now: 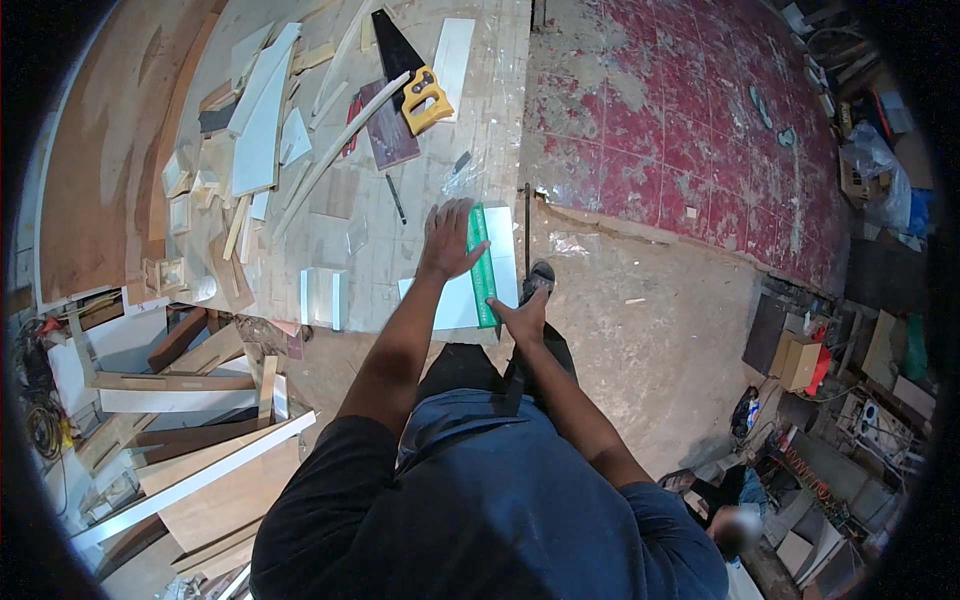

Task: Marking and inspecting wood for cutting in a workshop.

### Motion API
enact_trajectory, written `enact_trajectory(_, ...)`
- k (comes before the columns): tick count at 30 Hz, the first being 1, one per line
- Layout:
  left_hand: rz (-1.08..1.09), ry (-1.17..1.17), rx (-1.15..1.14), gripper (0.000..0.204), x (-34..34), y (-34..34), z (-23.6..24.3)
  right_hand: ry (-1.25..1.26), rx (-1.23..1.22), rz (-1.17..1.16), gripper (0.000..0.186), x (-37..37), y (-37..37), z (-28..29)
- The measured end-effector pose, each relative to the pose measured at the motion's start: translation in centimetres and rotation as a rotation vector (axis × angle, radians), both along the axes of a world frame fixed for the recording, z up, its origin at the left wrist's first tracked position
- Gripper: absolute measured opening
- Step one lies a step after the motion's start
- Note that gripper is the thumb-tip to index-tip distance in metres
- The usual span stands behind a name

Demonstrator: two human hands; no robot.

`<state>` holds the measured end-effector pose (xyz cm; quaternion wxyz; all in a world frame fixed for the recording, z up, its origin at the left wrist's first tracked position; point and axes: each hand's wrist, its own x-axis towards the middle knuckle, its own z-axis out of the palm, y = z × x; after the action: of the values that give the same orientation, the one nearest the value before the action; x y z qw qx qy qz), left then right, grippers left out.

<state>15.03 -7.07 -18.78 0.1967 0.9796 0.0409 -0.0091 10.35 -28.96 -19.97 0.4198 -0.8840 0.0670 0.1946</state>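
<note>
A long green ruler (pixel 482 275) lies lengthwise across white board (pixel 503 245) at the front right of the worktable. My left hand (pixel 445 240) lies flat beside the ruler, fingers stretched out, its thumb reaching over the green edge. At the ruler's near end, my right hand (pixel 526 320) is closed with the thumb against it; its other fingers are mostly hidden. More of the white sheet (pixel 455 303) shows left of the ruler. A dark pencil-like stick (pixel 397 200) lies on the table beyond my left hand.
A yellow-handled handsaw (pixel 425 100) and a dark red board (pixel 390 130) lie farther back. Wood strips and white offcuts (pixel 265 110) crowd the table's left side. Scrap lumber (pixel 215 440) is piled at lower left. Another person (pixel 735 515) is at lower right.
</note>
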Motion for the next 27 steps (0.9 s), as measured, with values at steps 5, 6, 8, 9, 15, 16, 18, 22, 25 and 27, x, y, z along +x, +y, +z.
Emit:
enact_trajectory(5, 0.077, -0.067, -0.031, 0.061, 1.0, -0.2, -1.6, 0.117, 0.029, -0.005, 0.101, -0.2, 0.2, 0.1)
enact_trajectory(6, 0.092, -0.081, -0.023, 0.056, 0.9, -0.1, -1.9, 0.148, 0.044, 0.012, 0.103, -0.2, 0.2, 0.2)
enact_trajectory(8, 0.087, -0.102, -0.049, 0.052, 1.1, -0.5, -1.6, 0.181, 0.053, 0.015, 0.105, -0.2, 0.0, 0.4)
enact_trajectory(9, 0.089, -0.127, -0.069, 0.047, 1.3, -0.8, -1.5, 0.197, 0.05, 0.001, 0.105, -0.3, -0.1, 0.5)
enact_trajectory(15, 0.184, -0.168, 0.005, 0.038, 1.2, -1.1, -1.8, 0.29, 0.065, 0.011, 0.115, -0.6, 0.0, -0.4)
enact_trajectory(16, 0.181, -0.167, 0.002, 0.038, 1.3, -1.5, -1.6, 0.351, 0.083, 0.016, 0.126, -0.7, -0.3, -0.9)
enact_trajectory(18, 0.216, -0.209, 0.009, 0.034, 1.5, -2.2, -1.2, 0.349, 0.093, 0.012, 0.13, -0.9, -0.8, -1.9)
enact_trajectory(22, 0.26, -0.233, 0.007, 0.031, 1.6, -2.9, -1.3, 0.344, 0.128, -0.001, 0.133, -1.2, -0.6, -2.8)
enact_trajectory(25, 0.298, -0.214, 0.032, 0.03, 1.5, -3.0, -1.8, 0.365, 0.144, 0.015, 0.133, -1.2, -0.7, -2.6)
enact_trajectory(27, 0.321, -0.201, 0.056, 0.03, 1.6, -3.4, -1.9, 0.335, 0.164, 0.01, 0.132, -1.4, -0.8, -3.1)
